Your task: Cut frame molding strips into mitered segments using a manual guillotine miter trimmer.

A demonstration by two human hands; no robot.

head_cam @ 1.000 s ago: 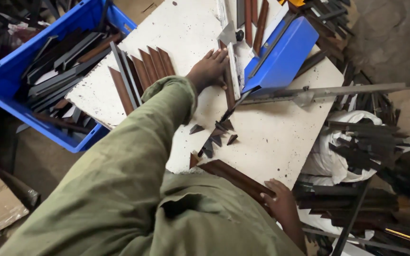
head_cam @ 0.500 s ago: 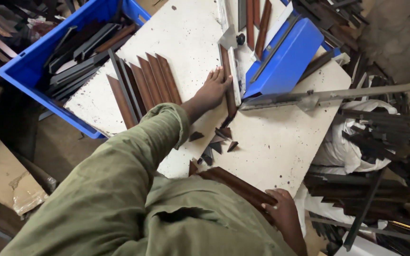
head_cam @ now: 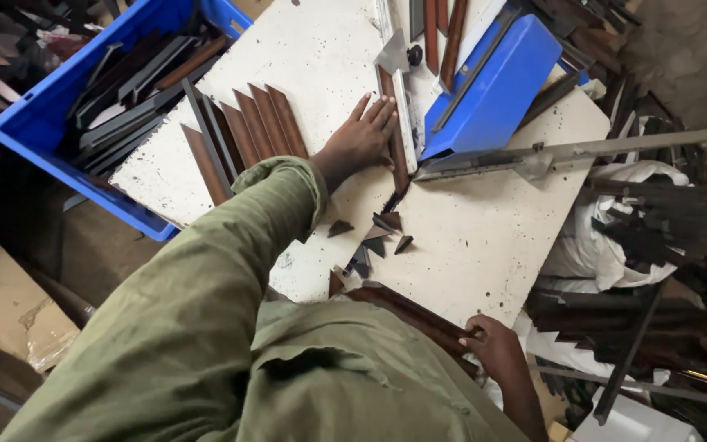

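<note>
Fingers of my left hand (head_cam: 362,141) lie flat, gripping nothing, beside the brown moulding strip (head_cam: 394,135) running up-frame, while my right hand (head_cam: 497,348) clasps long dark mouldings (head_cam: 407,311) at lower centre.

Olive-green long-sleeved garment of plain woven cloth, loose and heavily creased, filling the lower left of the view from shoulder to chest. Left sleeve (head_cam: 231,245) runs full length and ends in a bunched, rolled-looking cuff (head_cam: 288,176) at the wrist, with the bare left hand (head_cam: 362,143) beyond it. Right hand (head_cam: 497,348) and forearm are bare at the lower edge; no gloves, rings or watch visible on either hand.
</note>
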